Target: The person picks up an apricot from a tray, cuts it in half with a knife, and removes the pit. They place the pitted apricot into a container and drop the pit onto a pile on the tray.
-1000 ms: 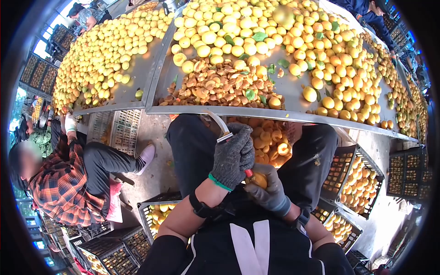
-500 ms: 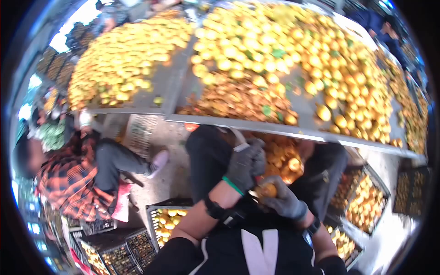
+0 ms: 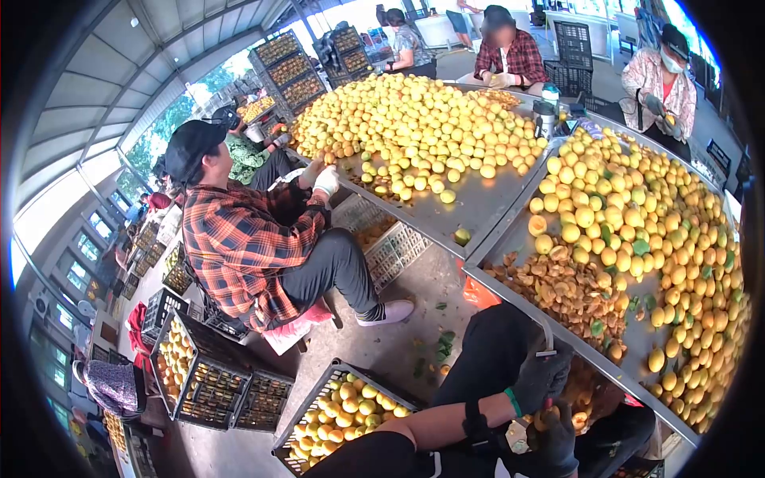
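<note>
Both my hands wear dark gloves and work close together over my lap at lower right. My left hand (image 3: pixel 542 381), with a green band at its wrist, is closed, its grip mostly hidden; a small red tip shows just below it. A pale metal strip (image 3: pixel 546 351) with a short crossbar end overlaps its top. Just below, my right hand (image 3: pixel 556 446) curls round a yellow-orange fruit (image 3: pixel 545 417), partly covered by the fingers. Cut fruit pieces (image 3: pixel 580 421) lie beside the hands. Brown peelings (image 3: pixel 570 291) are heaped on the metal table (image 3: pixel 518 239) in front of me.
Whole yellow fruit (image 3: pixel 629 199) covers much of the table. A crate of fruit (image 3: pixel 343 418) stands on the floor to my left. A person in a plaid shirt (image 3: pixel 247 255) sits beyond it, near stacked crates (image 3: pixel 211 378). Other people work around the far edges.
My view has swung left and up, so my hands now appear at lower right and more of the shed shows. The hands stay close together with the fruit.
</note>
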Demonstrator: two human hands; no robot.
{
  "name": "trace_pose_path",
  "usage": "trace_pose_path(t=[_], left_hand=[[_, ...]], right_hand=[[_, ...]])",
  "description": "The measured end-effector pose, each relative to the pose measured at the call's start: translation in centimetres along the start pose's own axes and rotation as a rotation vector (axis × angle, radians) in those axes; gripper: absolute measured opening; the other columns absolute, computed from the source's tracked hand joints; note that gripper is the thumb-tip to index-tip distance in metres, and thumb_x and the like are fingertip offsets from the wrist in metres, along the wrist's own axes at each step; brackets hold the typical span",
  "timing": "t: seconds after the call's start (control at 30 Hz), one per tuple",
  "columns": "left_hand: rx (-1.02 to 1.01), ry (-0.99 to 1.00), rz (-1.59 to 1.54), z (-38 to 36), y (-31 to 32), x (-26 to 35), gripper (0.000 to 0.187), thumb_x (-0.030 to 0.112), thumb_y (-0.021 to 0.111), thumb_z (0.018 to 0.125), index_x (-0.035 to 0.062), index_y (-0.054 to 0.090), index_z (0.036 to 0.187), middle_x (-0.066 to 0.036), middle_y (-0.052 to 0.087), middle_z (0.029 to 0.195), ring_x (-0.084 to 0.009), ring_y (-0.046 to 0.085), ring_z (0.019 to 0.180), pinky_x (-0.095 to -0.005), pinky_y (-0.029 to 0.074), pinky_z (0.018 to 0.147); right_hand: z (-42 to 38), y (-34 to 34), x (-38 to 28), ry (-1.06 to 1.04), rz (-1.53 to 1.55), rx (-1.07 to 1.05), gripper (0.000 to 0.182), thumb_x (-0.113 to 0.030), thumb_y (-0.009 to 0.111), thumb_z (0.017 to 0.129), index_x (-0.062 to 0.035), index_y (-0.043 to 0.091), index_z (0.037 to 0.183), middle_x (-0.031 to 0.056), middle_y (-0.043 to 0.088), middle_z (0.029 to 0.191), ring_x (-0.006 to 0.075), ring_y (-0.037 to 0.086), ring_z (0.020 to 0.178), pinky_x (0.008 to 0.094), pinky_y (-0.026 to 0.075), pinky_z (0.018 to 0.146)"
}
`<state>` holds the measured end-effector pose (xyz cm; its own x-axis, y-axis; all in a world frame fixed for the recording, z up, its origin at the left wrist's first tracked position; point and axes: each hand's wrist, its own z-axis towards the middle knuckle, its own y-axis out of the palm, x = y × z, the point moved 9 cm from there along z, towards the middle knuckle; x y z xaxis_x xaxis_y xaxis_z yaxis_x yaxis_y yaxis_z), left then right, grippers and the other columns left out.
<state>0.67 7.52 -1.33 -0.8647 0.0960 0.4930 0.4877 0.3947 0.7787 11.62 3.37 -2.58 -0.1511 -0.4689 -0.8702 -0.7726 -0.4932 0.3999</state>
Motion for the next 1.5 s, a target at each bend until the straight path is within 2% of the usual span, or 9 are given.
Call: trace_pose_path(t=[0.4,0.6,0.67,0.7,0.93,1.2,1.33,1.4,1.5], left_hand=[[-0.181,-0.257,-0.187,-0.3,2.8,-2.5,0.018,0.032,0.059,0.093,0.02,0.052,0.081,0.008,0.043,0.056,-0.0053,0.037,0.041,-0.0215,0.024,0.038],[-0.068,-0.188,0.068,0.0,1.7,-1.5,0.03,0.033,0.059,0.094,0.0205,0.049,0.068,0.008,0.041,0.054,-0.0073,0.035,0.04,-0.022,0.023,0.038],[-0.128,-0.222,0.055,0.7,1.0,-2.1,0.029,0.032,0.059,0.094,0.0189,0.051,0.069,0.008,0.043,0.056,-0.0069,0.037,0.041,-0.0221,0.026,0.038],[-0.183,-0.257,0.039,0.9,0.7,-2.9,0.028,0.031,0.059,0.094,0.0173,0.053,0.07,0.008,0.045,0.057,-0.0066,0.039,0.042,-0.0223,0.029,0.039],[-0.435,-0.182,-0.031,4.1,1.4,-6.8,0.01,0.02,0.057,0.093,0.0103,0.059,0.09,0.008,0.049,0.068,-0.0037,0.049,0.056,-0.0216,0.04,0.048],[0.095,-1.388,-2.245,-2.3,7.7,-4.7,0.01,0.011,0.063,0.086,0.0079,0.054,0.088,0.002,0.048,0.079,-0.0075,0.05,0.069,-0.0285,0.043,0.057],[-0.058,-1.218,-1.908,-4.3,9.6,-3.8,0.01,0.01,0.063,0.086,0.0084,0.054,0.09,0.001,0.049,0.078,-0.0083,0.051,0.071,-0.0277,0.044,0.062],[-0.042,-1.18,-1.888,-5.0,10.5,-3.0,0.011,0.012,0.064,0.086,0.0096,0.054,0.091,0.002,0.049,0.077,-0.0087,0.051,0.07,-0.0271,0.044,0.062],[-0.025,-1.118,-1.861,-5.6,11.6,-1.7,0.012,0.014,0.065,0.087,0.0114,0.054,0.092,0.002,0.049,0.074,-0.0092,0.051,0.068,-0.0263,0.044,0.061]], right_hand=[[-1.1,-1.3,0.2,-0.275,-0.373,0.23,0.018,-0.021,0.051,0.097,-0.009,0.043,0.107,0.0055,0.051,0.072,0.0109,0.048,0.043,0.0227,0.035,0.038],[-0.6,-2.4,2.9,-0.058,0.106,-0.059,0.028,-0.015,0.056,0.094,-0.0083,0.051,0.121,0.0074,0.058,0.096,0.0218,0.056,0.089,0.0381,0.048,0.081],[-2.3,0.1,-0.9,-0.775,-0.987,-0.147,0.036,-0.017,0.057,0.096,-0.0137,0.046,0.13,0.0057,0.057,0.095,0.0175,0.057,0.085,0.0348,0.048,0.077],[-2.3,0.0,-0.6,-0.777,-0.988,-0.145,0.036,-0.017,0.057,0.096,-0.0137,0.046,0.13,0.0057,0.057,0.095,0.0175,0.057,0.085,0.0348,0.048,0.077],[-0.6,-3.0,4.3,-0.341,-0.244,-0.258,0.046,-0.02,0.06,0.094,-0.0155,0.042,0.135,0.0093,0.058,0.102,0.0235,0.059,0.089,0.041,0.048,0.085],[1.0,-4.0,7.1,-0.201,0.212,-0.139,0.045,-0.019,0.058,0.094,-0.0104,0.041,0.134,0.0124,0.058,0.104,0.0218,0.06,0.086,0.0357,0.049,0.076],[1.8,-5.6,8.1,-0.266,0.331,-0.033,0.052,-0.014,0.059,0.091,-0.0055,0.039,0.138,0.0154,0.055,0.121,0.0242,0.056,0.105,0.0384,0.048,0.085],[0.1,-2.7,11.5,0.671,1.566,-0.553,0.048,-0.012,0.06,0.09,-0.0038,0.043,0.134,0.014,0.055,0.124,0.025,0.057,0.106,0.0391,0.047,0.088],[-1.3,-1.3,8.2,1.203,2.646,-0.407,0.046,-0.016,0.058,0.091,-0.0043,0.044,0.134,0.0138,0.057,0.122,0.0241,0.057,0.104,0.0382,0.048,0.087]])
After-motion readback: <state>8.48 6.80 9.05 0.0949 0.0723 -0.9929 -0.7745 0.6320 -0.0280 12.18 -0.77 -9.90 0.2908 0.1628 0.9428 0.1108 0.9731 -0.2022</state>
